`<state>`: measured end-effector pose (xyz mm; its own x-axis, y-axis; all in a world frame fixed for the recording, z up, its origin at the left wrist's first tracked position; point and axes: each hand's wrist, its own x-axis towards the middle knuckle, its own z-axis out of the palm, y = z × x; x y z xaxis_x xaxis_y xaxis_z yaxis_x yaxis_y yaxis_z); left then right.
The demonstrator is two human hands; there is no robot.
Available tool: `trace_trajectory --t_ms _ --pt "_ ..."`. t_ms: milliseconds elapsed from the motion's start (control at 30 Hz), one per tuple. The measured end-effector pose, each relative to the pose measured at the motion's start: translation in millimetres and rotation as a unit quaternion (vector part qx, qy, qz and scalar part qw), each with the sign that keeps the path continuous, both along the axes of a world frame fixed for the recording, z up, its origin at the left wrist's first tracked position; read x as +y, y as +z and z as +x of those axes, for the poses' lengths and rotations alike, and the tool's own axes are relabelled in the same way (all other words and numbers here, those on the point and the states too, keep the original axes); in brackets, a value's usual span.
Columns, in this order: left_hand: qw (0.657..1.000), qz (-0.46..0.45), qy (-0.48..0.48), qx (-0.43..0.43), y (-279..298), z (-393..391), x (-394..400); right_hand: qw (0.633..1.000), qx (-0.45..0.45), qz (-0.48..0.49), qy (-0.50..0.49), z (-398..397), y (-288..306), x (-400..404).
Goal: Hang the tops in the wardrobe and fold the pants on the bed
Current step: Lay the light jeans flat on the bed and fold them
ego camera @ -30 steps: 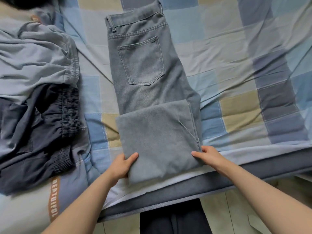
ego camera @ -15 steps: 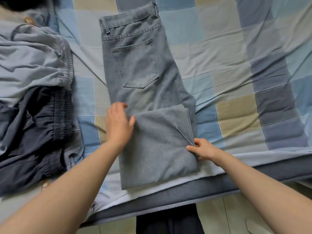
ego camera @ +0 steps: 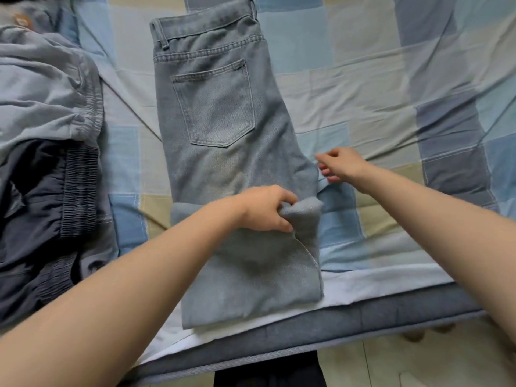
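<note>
Checked bedding in blue, beige and grey squares covers the bed [ego camera: 377,79], whose padded grey edge runs along the bottom above a pale tiled floor [ego camera: 391,364]. Grey jeans [ego camera: 220,113] lie flat down the middle of the bed, back pocket [ego camera: 215,104] facing up and waistband at the far end, with the leg part doubled back over itself at the near edge. The left hand [ego camera: 265,209] reaches across this folded layer and its grip is closed on the cloth, fingers and thumb pinching up a bunched corner at the top right of the fold. The right hand [ego camera: 342,166] sits just beside the right edge of the jeans, level with the thigh; its fingers are curled, and whether they grip the denim edge cannot be told. To the left lie a light grey garment [ego camera: 42,88] with an elastic waistband and, nearer, dark pants [ego camera: 36,213] with a gathered waistband, both rumpled and apart from the jeans.
</note>
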<state>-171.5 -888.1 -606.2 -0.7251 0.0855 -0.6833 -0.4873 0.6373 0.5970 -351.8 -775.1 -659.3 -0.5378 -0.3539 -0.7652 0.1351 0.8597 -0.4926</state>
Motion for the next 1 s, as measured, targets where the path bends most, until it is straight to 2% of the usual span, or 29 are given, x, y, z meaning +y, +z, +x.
trace_trajectory --t_ms 100,167,267,367,500,600,700,800,933,1000 --pt "0.998 0.048 -0.021 0.037 26.1 12.4 10.1 0.996 -0.052 0.028 0.066 7.0 5.1 -12.8" --pt "0.997 0.055 -0.026 0.05 35.4 19.0 14.2 0.993 -0.052 0.039 0.098 15.2 7.7 -19.3" --pt "0.996 0.013 -0.023 0.08 37.5 24.8 17.5 0.987 0.039 0.047 0.146 30.9 12.2 -31.2" --pt "0.995 -0.022 0.001 0.102 34.6 27.9 12.2 0.95 0.171 0.1 0.242 45.4 14.0 -40.9" --pt "0.992 -0.049 0.025 0.11 34.2 30.8 5.2 0.932 0.177 0.094 0.301 61.0 16.4 -55.8" --pt "0.993 -0.062 0.043 0.093 30.8 32.6 -3.8 0.93 0.115 0.096 0.335 63.6 16.5 -71.6" --pt "0.989 -0.088 0.079 0.091 21.0 28.5 -20.4 0.966 -0.08 0.09 0.228 53.8 14.9 -81.8" --pt "0.979 -0.122 0.125 0.104 1.5 16.5 -33.7 0.96 -0.183 0.102 0.186 33.9 12.7 -81.8" --pt "0.966 -0.181 0.164 0.081 -39.2 2.1 -33.2 0.961 -0.233 0.045 0.143 22.9 2.4 -73.8" --pt "0.965 -0.189 0.172 0.058 -53.5 5.0 -33.0 0.972 -0.196 0.004 0.128 25.2 -0.1 -66.1"
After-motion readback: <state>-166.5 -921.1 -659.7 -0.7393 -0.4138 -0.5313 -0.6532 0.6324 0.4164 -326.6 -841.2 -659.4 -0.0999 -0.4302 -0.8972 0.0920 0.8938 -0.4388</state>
